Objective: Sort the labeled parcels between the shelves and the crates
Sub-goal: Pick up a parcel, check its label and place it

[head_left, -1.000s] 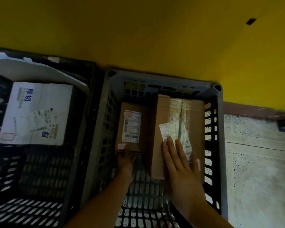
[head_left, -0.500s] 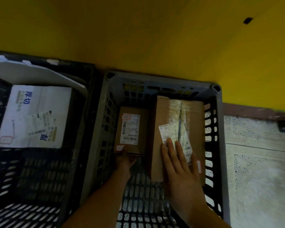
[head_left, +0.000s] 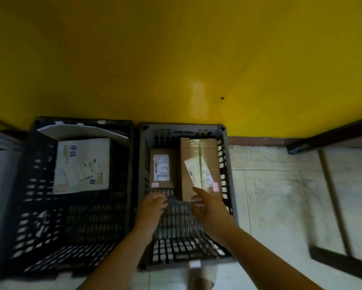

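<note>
left crate (head_left: 71,237): flat parcel (head_left: 81,166) at back | right crate (head_left: 182,127): small parcel (head_left: 162,170) left of large parcel (head_left: 198,149), both at back

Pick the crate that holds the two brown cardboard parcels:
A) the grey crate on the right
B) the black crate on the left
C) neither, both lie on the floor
A: the small brown parcel and the large brown parcel lie side by side inside the grey crate.

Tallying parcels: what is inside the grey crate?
The grey crate holds two labelled boxes at its far end: a small box and a larger box. Anything under them is hidden.
</note>
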A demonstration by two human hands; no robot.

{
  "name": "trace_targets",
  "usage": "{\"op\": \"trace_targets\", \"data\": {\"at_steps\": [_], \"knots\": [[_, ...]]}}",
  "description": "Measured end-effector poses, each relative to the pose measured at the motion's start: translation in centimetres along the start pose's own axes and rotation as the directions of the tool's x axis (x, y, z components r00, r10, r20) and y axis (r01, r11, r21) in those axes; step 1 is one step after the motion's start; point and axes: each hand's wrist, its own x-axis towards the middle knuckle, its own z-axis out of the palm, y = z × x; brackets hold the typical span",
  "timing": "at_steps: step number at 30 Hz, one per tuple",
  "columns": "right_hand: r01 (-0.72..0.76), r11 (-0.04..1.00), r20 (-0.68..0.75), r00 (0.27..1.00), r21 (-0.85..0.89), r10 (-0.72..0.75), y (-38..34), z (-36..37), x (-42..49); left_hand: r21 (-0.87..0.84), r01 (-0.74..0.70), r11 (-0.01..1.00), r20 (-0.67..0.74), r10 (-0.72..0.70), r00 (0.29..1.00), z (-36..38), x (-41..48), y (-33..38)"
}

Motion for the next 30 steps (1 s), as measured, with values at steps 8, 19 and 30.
{"op": "trace_targets", "data": {"at_steps": [8,19,30], "knots": [[0.128,0.922,-0.188,0.980,0.365,-0.061,-20.4,-9.3,-24.1,-0.006,-0.285,0.958,0.061,0.285,0.956,-11.0,-30.4,14.6],[0.297,0.692,0.064,0.893,0.658,-0.445,-34.7,-13.6,-42.4,-0.119,-0.658,0.743,-0.198,0.632,0.749,-19.4,-58.8,18.3],[0.453,0.607,0.468,0.388,0.653,-0.794,-45.3,-11.1,-54.4,-0.095,-0.908,0.408,-0.881,0.390,0.267,-20.7,-80.7,7.3]]}}
